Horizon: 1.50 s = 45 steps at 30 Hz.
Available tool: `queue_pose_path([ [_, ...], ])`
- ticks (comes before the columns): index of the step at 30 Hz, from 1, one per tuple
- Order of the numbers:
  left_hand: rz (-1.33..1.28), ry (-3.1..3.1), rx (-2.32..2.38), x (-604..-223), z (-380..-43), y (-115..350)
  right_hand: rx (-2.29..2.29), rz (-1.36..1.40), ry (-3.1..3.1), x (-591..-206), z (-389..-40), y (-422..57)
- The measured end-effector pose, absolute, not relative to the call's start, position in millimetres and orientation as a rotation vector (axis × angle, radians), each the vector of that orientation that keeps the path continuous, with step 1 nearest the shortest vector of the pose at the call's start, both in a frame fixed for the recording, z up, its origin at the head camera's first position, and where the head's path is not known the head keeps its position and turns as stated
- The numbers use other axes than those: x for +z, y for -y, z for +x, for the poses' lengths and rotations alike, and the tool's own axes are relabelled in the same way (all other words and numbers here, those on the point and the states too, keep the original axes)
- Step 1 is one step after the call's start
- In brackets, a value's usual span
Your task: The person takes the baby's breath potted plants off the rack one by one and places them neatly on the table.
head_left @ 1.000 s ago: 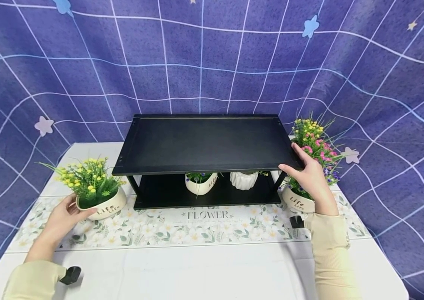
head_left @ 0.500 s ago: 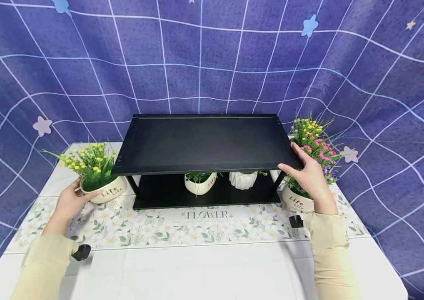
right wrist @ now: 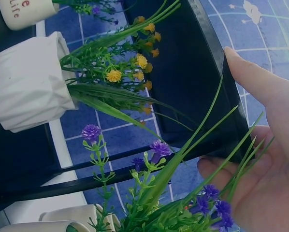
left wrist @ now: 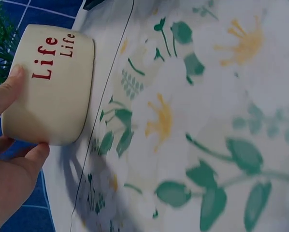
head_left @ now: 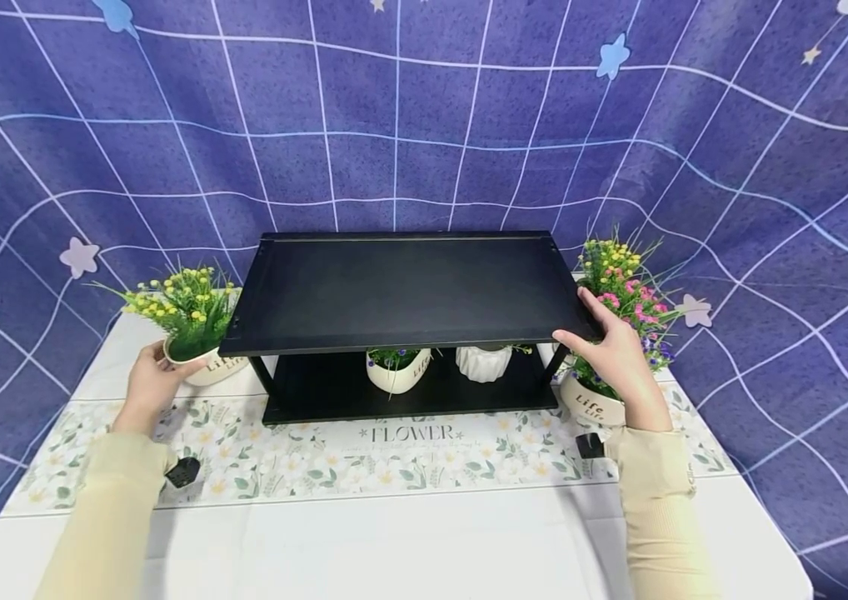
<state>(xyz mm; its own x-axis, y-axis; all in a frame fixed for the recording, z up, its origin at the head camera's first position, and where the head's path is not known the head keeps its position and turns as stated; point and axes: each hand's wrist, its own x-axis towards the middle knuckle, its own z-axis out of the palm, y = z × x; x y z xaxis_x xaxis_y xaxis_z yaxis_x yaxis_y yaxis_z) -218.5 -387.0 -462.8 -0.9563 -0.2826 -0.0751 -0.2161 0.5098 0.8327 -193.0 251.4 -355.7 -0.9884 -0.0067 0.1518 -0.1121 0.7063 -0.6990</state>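
In the head view my left hand [head_left: 152, 385] holds a cream oval flowerpot [head_left: 216, 370] of yellow flowers, left of a black two-tier shelf [head_left: 409, 292]. The left wrist view shows the thumb on the front of this pot [left wrist: 52, 92], beside its red "Life" lettering, and fingers at its end. My right hand [head_left: 619, 350] grips the right edge of the shelf's upper board near the front corner. In the right wrist view this hand [right wrist: 265, 130] has its thumb on one side of the board and fingers on the other.
On the lower board stand a cream "Life" pot [head_left: 396, 377] and a white fluted pot [head_left: 482, 363]. More flowerpots, including a cream one [head_left: 591, 403], crowd the right side. A floral runner [head_left: 409, 467] crosses the white table [head_left: 394, 542]; a blue curtain [head_left: 364, 100] hangs behind.
My left hand has moved the yellow-flowered flowerpot away from me, toward the back of the table beside the shelf. My right hand keeps its grip on the shelf.
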Motion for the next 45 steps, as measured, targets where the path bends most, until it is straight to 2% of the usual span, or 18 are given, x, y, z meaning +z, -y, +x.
queue_pose_path([
  [10, 0.471, 2.655, -1.268, -464.1, -236.7, 378.9, 1.129, 0.105, 2.761, -357.2, -192.7, -253.1],
  [19, 0.568, 2.572, -1.416, -466.3, -245.3, 374.3, 1.143, 0.111, 2.768, -355.9, -194.0, -251.4],
  [31, 0.439, 2.502, -1.548, -472.8, -257.9, 372.0, 1.149, 0.092, 2.770, -357.6, -195.2, -252.5],
  [37, 0.524, 2.387, -1.656, -469.9, -252.4, 369.4, 1.156, 0.104, 2.756, -358.3, -195.7, -251.3],
  [45, 0.603, 2.026, -1.845, -435.5, -227.7, 349.1, 1.161, 0.099, 2.756, -356.8, -195.2, -252.3],
])
